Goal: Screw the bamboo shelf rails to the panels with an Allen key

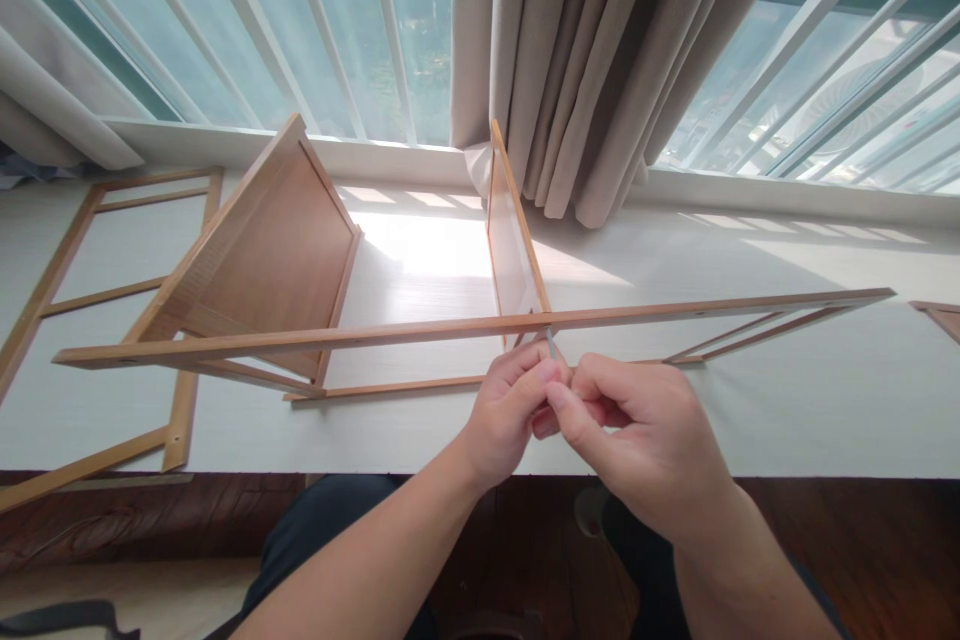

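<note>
head view: both hands meet at about 6 o'clock of the picture, just below the long wooden rail [480, 328] that runs from 9 o'clock to 3 o'clock across the white surface [825, 400]. the left hand [510, 415] is curled, its fingertips pressed together with those of the right hand [645, 440], and between them they pinch a thin grey metal pin [551, 344], perhaps a small key or screw, whose tip stands up at 12 o'clock of the hands and touches or nearly touches the underside of the rail; which, i cannot tell. the rail belongs to a light frame lying on its side, with an upright panel [514, 240] rising at 12 o'clock of the hands and a wider shelf board [277, 250] tilted at 10 o'clock. a second flat frame [45, 290] lies at 9 o'clock, well apart. curtains [600, 50] hang at 12 o'clock before the window bars [337, 20]

to do this well, i judge the pin should be kept square to the rail, so it seats in its hole rather than skating along the wood. the left fingers would best steady the pin near its tip while the right ones turn or push. the rail is thin and springy; bracing it against the panel joint would stop it bowing away. bright glare on the surface hides small holes, so feel for the seat
</note>
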Demonstrator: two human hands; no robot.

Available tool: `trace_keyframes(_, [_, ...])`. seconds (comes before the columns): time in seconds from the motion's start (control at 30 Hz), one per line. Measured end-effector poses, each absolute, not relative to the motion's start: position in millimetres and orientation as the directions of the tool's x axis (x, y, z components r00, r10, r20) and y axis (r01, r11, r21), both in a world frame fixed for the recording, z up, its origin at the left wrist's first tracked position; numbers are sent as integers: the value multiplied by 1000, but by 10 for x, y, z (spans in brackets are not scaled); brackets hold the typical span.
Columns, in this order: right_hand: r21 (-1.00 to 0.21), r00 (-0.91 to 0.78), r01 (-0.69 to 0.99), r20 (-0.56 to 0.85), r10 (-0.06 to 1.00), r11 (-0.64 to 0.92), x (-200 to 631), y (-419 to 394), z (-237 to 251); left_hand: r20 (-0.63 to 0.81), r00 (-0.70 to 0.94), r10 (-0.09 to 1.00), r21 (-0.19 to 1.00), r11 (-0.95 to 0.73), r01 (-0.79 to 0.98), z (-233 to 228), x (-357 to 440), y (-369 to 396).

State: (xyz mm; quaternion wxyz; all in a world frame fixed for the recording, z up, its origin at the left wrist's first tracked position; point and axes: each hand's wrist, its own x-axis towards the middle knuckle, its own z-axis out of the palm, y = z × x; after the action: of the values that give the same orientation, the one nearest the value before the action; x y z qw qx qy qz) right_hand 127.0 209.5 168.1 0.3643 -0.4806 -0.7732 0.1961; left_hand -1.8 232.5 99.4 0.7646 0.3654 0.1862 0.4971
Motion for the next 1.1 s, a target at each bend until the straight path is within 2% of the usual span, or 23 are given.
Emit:
trace_keyframes(0.13, [-611,-276,603,443,853,513,1270,2102,1672,76,440,895,730,251,-636,1004,-20,2334])
trace_keyframes(0.43, [-608,-343,589,409,846,533,1285,2105,1644,80,453,888,753,244,-611,980,-33,2324])
trace_keyframes(0.63, [-535,-371,625,437,819,568,1286,2108,1669,79,502,861,720,299,-627,981,-33,2311])
trace_keyframes(0.87, [-541,-383,639,392,836,547,1297,2116,1675,67,533,844,709,335,-621,998,-37,2305])
trace_keyframes(1.1, [-487,-403,646,437,804,588,1280,2107,1677,46,557,829,673,386,-631,980,-34,2288])
